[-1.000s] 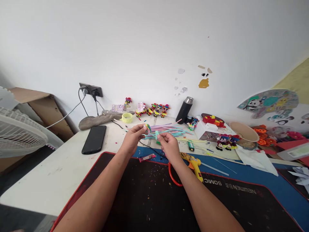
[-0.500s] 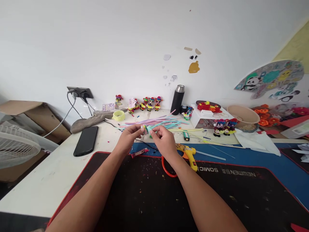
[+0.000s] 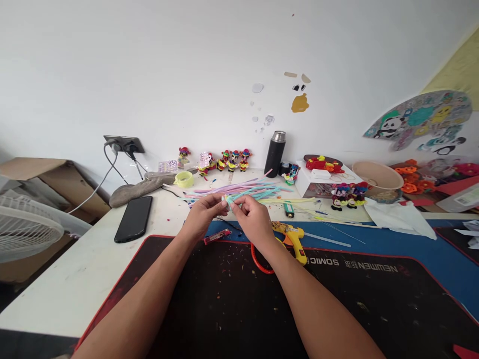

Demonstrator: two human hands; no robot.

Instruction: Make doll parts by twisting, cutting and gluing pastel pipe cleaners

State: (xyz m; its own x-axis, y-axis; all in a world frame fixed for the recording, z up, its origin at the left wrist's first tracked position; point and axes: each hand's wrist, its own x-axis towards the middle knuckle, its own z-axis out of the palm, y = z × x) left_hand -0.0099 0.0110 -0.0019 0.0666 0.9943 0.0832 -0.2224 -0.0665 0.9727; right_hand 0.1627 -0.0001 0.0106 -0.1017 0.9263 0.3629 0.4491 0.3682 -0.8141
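Note:
Between the fingertips of both hands is a small mint-green fuzzy figure piece (image 3: 228,201), mostly covered by the fingers. My left hand (image 3: 204,215) pinches it from the left, and my right hand (image 3: 255,218) grips its other side with thumb and forefinger. Just behind the hands lies a loose bundle of pink, lilac and mint pipe cleaners (image 3: 247,188). A yellow glue gun (image 3: 295,240) rests beside my right wrist, with a clear glue stick coming out of its back. Partly under the right forearm is a red loop handle (image 3: 259,265).
Several small fuzzy figures (image 3: 234,160) stand along the wall near a black thermos (image 3: 275,154). A phone (image 3: 133,218) and a yellow tape roll (image 3: 184,179) lie left. A green lighter (image 3: 288,209), more figures (image 3: 340,196) and a beige bowl (image 3: 377,176) are right. A black mat (image 3: 232,304) lies in front.
Both hands stay together on the piece. The fingers have shifted slightly, and the piece is turned so that less of its multicoloured side shows.

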